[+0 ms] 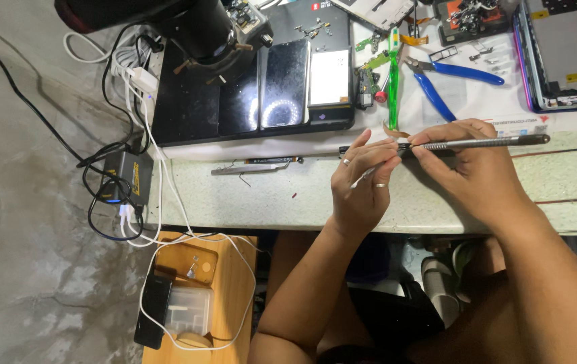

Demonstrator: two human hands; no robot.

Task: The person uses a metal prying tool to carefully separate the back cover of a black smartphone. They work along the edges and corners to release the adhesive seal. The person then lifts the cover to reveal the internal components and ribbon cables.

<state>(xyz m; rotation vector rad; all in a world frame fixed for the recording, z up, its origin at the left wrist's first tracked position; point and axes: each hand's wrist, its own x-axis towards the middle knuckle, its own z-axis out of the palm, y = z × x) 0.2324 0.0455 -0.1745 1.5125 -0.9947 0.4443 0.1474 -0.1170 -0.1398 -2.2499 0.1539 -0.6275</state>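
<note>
— Left hand (362, 178)?
— Closed in a pinch, thumb and forefinger meeting at the tip of the metal tool (477, 142), a thin pale sliver jutting from under the palm (too small to identify). Two rings on the fingers.
— Right hand (467, 165)?
— Gripping the same tool by its shaft, fingers wrapped over the near end of the handle, rod running out to the right above the counter (268, 199). Held level and close to the counter's near edge, probably to steady both wrists while working at the tip.
— Anything set aside?
— Tweezers (254, 166) lying flat to the left, within easy reach. Blue-handled pliers (453, 77) farther back, beside a green strip (393, 81) standing among small circuit parts. Black mat (187, 108) on the far left carrying dark phone screens (285, 81), likely kept there to protect the glass.
— Below the counter?
— Wooden stool (234, 296) with a clear box and a dark phone, white cables trailing down to it.
</note>
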